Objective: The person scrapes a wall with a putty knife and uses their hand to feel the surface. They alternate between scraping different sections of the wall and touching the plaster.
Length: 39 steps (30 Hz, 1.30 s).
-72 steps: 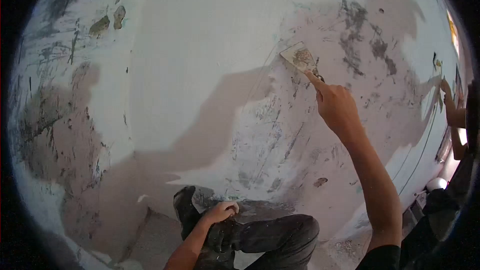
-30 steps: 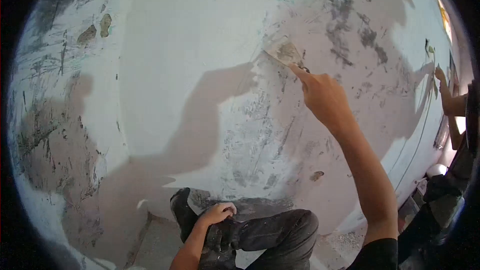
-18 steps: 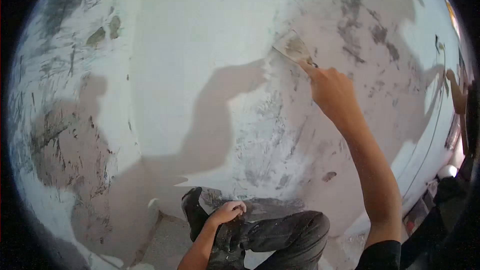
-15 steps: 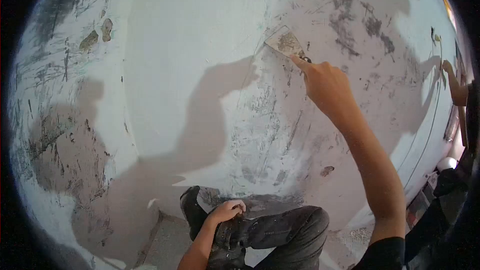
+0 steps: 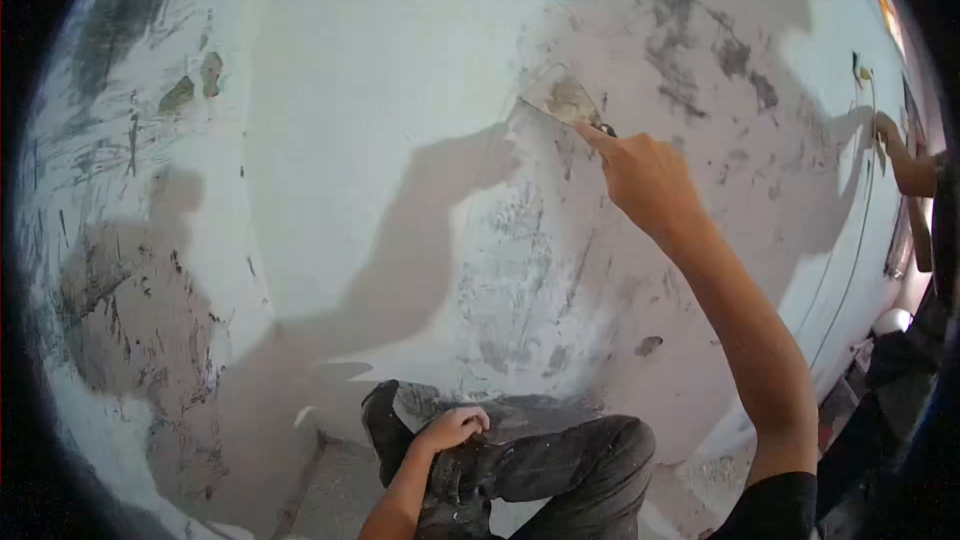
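My right hand (image 5: 650,180) is wrapped round the handle of a scraper (image 5: 565,100), index finger stretched along its blade. The blade, smeared with grey-brown residue, lies against the patchy pale wall (image 5: 340,90). Low in the view, my left hand (image 5: 455,428) rests by my dark trousers (image 5: 570,460) near the lower leg. Its fingers are curled, and whether anything is inside them is hidden.
At the right edge a co-worker's hand (image 5: 887,130) is close to the wall beside thin hanging cords (image 5: 872,200). A round white object (image 5: 891,321) sits below. My dark shoe (image 5: 385,425) is near the wall's foot.
My right hand and the scraper have shifted slightly down the wall. The view has moved a little. My left hand stays by my leg.
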Motion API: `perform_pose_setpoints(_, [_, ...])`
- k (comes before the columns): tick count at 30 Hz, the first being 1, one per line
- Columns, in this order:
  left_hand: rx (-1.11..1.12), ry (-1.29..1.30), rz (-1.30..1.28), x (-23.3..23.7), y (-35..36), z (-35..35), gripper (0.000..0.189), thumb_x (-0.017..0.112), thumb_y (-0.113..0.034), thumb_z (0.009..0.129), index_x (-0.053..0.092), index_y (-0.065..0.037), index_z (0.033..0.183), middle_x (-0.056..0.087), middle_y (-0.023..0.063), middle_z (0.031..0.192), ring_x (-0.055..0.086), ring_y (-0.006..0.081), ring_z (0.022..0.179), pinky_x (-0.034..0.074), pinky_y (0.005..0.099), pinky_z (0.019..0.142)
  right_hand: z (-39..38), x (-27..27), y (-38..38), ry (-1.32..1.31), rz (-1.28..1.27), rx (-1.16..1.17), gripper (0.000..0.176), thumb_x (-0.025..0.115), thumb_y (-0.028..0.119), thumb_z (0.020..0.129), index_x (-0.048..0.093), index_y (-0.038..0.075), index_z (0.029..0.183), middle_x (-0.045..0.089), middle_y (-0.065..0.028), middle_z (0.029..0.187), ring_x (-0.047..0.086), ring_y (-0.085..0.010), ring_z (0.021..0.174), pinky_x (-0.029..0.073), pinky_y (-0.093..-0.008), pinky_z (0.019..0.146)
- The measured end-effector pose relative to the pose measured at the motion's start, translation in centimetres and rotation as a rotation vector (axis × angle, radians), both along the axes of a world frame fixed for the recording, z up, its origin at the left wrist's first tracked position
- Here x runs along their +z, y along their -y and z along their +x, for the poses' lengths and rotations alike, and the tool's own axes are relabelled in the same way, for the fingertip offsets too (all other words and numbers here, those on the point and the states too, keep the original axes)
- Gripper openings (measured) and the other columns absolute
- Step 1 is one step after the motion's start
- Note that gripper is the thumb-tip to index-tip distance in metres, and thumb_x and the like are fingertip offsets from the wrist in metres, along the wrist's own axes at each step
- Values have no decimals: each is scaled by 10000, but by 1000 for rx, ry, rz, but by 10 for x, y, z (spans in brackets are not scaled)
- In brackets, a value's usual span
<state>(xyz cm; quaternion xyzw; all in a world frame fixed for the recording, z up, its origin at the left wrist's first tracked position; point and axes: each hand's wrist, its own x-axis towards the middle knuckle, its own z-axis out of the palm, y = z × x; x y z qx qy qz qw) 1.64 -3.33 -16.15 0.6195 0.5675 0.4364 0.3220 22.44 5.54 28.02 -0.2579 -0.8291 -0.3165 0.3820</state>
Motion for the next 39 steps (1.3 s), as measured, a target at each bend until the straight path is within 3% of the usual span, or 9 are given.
perform_pose_setpoints(9, [-26, 11, 24, -16, -10, -5, 142, 499, -87, 943, 633, -58, 980, 621, 67, 861, 587, 163, 819, 468, 347, 745, -15, 19, 14, 24, 106, 29, 498, 551, 19, 842, 619, 178, 1309, 656, -148, 692, 643, -289, 587, 514, -416, 543])
perform_pose_setpoints(20, [-43, -6, -102, -16, -14, -6, 157, 499, -127, 978, 635, -51, 999, 621, 79, 843, 603, 198, 810, 484, 380, 756, -6, -12, -4, 14, 125, -31, 515, 553, 49, 883, 560, 206, 1373, 633, -131, 666, 599, -279, 529, 495, -408, 512])
perform_pose_setpoints(24, [-12, 60, 145, -15, -12, -15, 144, 530, -133, 972, 637, -46, 1013, 626, 69, 833, 598, 178, 777, 485, 378, 745, 12, -6, -3, 37, 56, -38, 489, 575, 106, 894, 544, 191, 1374, 646, -123, 685, 655, -276, 580, 521, -403, 511])
perform_pose_setpoints(26, [193, 13, 177, 16, -4, -18, 150, 568, -165, 960, 638, -41, 1010, 630, 79, 842, 603, 187, 771, 488, 374, 751, 24, -8, -6, 52, -9, 47, 436, 553, 114, 935, 563, 197, 1363, 621, -129, 689, 600, -275, 574, 490, -413, 538])
perform_pose_setpoints(27, [354, -162, 432, 50, -3, -10, 160, 567, -166, 947, 629, -36, 1017, 632, 107, 863, 607, 217, 786, 491, 373, 752, 28, -9, -4, 52, -16, 46, 436, 553, 114, 935, 563, 197, 1363, 621, -129, 689, 600, -275, 574, 490, -413, 538])
perform_pose_setpoints(32, [462, -389, 861, 252, -10, -6, 240, 604, -104, 865, 593, -38, 1095, 598, 143, 1035, 626, 321, 984, 517, 404, 811, 27, -19, -10, 23, -104, 134, 434, 534, 103, 941, 537, 124, 1374, 635, -180, 807, 601, -320, 625, 499, -468, 623])
perform_pose_setpoints(35, [609, -706, 1155, 340, -22, 23, 291, 612, -105, 854, 561, -45, 1134, 601, 145, 1049, 630, 309, 976, 530, 401, 831, 11, -28, -26, -61, 3, 274, 534, 530, 39, 916, 435, 80, 1441, 635, -209, 873, 620, -306, 637, 520, -436, 557])
perform_pose_setpoints(38, [530, -541, 1011, 377, -53, 26, 340, 627, -185, 895, 554, -51, 1199, 587, 122, 1047, 619, 260, 899, 537, 360, 797, -1, -35, -14, -171, -281, 540, 660, 528, 6, 885, 291, 42, 1500, 628, -257, 932, 639, -343, 576, 531, -425, 529])
perform_pose_setpoints(39, [396, -108, 784, 385, -63, 24, 334, 613, -215, 907, 556, -48, 1191, 589, 121, 1035, 624, 254, 872, 540, 356, 787, -3, -40, -5, -172, -294, 541, 660, 528, 6, 885, 291, 42, 1500, 628, -257, 932, 639, -343, 576, 531, -425, 529])
